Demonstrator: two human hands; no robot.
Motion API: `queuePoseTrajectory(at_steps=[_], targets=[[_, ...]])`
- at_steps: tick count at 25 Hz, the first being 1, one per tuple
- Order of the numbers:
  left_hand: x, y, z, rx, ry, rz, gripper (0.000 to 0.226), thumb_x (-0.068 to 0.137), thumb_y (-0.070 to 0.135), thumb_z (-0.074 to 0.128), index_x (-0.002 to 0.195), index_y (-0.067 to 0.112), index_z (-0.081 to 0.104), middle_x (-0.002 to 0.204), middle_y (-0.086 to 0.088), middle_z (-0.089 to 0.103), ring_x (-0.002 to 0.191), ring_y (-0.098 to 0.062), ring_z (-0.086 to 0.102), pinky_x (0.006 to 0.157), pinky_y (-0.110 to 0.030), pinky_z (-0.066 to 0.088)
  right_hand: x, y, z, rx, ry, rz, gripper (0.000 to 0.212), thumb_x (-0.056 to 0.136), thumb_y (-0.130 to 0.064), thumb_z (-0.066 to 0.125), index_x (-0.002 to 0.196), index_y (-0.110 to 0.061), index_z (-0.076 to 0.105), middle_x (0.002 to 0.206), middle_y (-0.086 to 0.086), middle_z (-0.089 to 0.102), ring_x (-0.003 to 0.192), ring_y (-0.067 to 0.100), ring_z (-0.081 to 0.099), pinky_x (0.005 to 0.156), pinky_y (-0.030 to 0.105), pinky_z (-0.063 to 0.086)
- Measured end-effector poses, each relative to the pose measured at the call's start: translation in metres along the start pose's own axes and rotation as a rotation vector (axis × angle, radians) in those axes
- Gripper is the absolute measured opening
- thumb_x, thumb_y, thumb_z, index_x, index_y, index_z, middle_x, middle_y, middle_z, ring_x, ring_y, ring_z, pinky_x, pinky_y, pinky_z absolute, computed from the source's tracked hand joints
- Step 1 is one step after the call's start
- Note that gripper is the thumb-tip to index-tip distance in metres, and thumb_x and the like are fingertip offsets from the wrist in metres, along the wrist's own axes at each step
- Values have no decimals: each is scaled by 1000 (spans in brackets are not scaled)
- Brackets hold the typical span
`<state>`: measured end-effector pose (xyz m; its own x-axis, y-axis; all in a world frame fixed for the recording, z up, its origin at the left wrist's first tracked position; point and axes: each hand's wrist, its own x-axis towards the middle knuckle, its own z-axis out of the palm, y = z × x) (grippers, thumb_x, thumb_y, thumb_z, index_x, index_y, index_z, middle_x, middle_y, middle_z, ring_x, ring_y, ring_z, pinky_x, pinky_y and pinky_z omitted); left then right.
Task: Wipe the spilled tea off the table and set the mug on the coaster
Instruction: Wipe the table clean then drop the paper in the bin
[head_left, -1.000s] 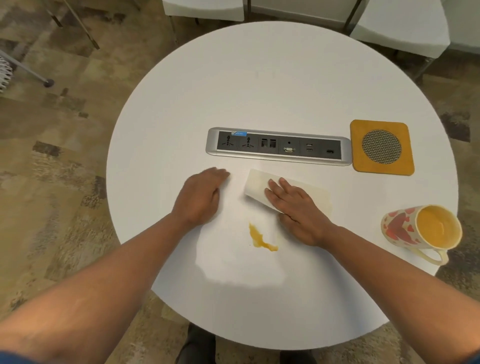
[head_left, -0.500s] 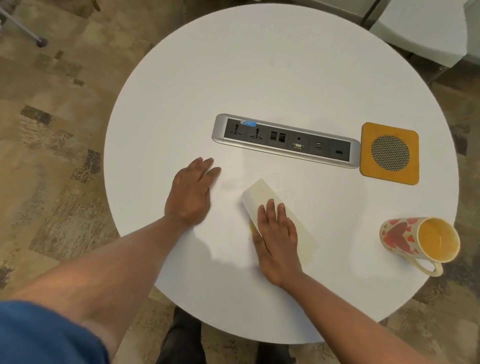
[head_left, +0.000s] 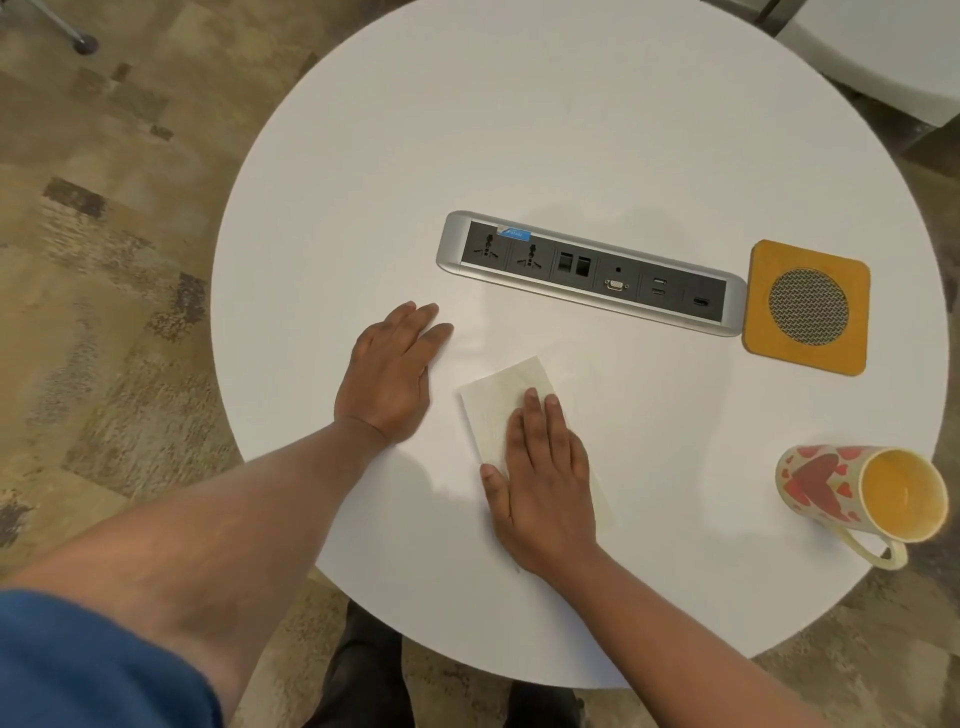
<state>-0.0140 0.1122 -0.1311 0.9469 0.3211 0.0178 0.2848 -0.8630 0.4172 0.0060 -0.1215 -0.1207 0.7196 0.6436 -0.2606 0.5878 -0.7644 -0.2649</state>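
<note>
On the desk (head_left: 571, 130), a paper towel (head_left: 506, 395) is pressed flat under the outspread right hand (head_left: 545, 483), while the left hand (head_left: 389, 379) is laid flat and empty.

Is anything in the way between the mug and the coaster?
No. The mug lies tipped on its side, and only bare table shows between it and the coaster. The socket strip sits beside the coaster.

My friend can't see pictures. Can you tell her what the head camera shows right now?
A person's right hand presses a paper towel flat on a round white table, while the left hand rests flat beside it. A heart-patterned mug lies on its side near the right edge, and an empty orange coaster sits beside a socket strip.
</note>
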Motion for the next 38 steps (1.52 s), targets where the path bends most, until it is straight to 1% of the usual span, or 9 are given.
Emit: queuePoseTrajectory(at_steps=[3, 6, 9, 14, 19, 24, 31, 35, 38], targets=[[0, 1, -1, -4, -10, -8, 54, 87, -9, 58, 138, 8, 63, 152, -14, 53, 145, -39, 43, 113, -53, 36, 6, 3, 6, 9, 6, -18, 65, 103, -45, 23, 157, -10, 14, 167, 8, -1, 153, 21, -8, 121, 40, 4], [1, 2, -1, -3, -21, -16, 54, 87, -8, 58, 138, 9, 62, 153, -13, 52, 146, -39, 42, 114, -53, 35, 13, -5, 10, -32, 23, 52, 68, 102, -46, 23, 158, -10, 6, 167, 10, 0, 153, 23, -7, 122, 42, 3], [1, 1, -1, 0, -18, -14, 53, 88, -7, 58, 138, 8, 62, 153, -14, 52, 146, -39, 43, 114, -53, 35, 26, -13, 10, -20, 53, 97, 69, 102, -46, 23, 157, -8, 6, 167, 12, 1, 153, 25, -6, 122, 43, 3], [0, -1, 1, 2, -15, -3, 52, 89, -6, 57, 139, 9, 62, 154, -13, 51, 146, -38, 42, 114, -51, 33, 50, -15, 9, -51, 36, -88, 68, 103, -46, 24, 157, -9, 8, 167, 10, 2, 153, 24, -6, 123, 42, 2], [1, -5, 2, -3, -65, -3, 61, 85, -6, 56, 143, 10, 57, 158, -11, 47, 149, -36, 37, 116, -49, 30, 48, -3, 9, -108, -15, -331, 65, 103, -45, 25, 157, -11, 13, 167, 8, 7, 154, 22, -3, 122, 43, 11], [5, -4, 2, 16, -53, -12, 51, 89, -8, 57, 137, 7, 63, 152, -13, 53, 145, -39, 44, 110, -54, 39, 35, 11, 6, -106, -40, -510, 64, 105, -46, 26, 157, -12, 14, 167, 8, 10, 154, 23, -1, 123, 42, 10], [3, -2, 1, 16, -45, -3, 51, 88, -7, 55, 138, 7, 62, 152, -14, 53, 145, -39, 44, 112, -54, 38, 15, 24, 5, -76, -58, -533, 63, 105, -45, 27, 158, -13, 14, 167, 7, 10, 154, 22, 2, 123, 41, 10], [3, -2, 1, 13, -44, -1, 51, 89, -1, 49, 137, 7, 63, 152, -14, 53, 145, -39, 44, 112, -53, 38, 1, 34, 5, -48, -49, -500, 57, 106, -36, 29, 157, -14, 17, 166, 5, 14, 154, 20, 5, 123, 39, 14], [3, -3, 2, 17, -41, -4, 51, 89, 0, 47, 137, 8, 62, 152, -13, 53, 145, -38, 44, 111, -53, 38, -8, 45, 2, -6, -14, -491, 53, 103, -20, 37, 155, -14, 27, 164, 4, 22, 153, 19, 11, 121, 37, 18]])
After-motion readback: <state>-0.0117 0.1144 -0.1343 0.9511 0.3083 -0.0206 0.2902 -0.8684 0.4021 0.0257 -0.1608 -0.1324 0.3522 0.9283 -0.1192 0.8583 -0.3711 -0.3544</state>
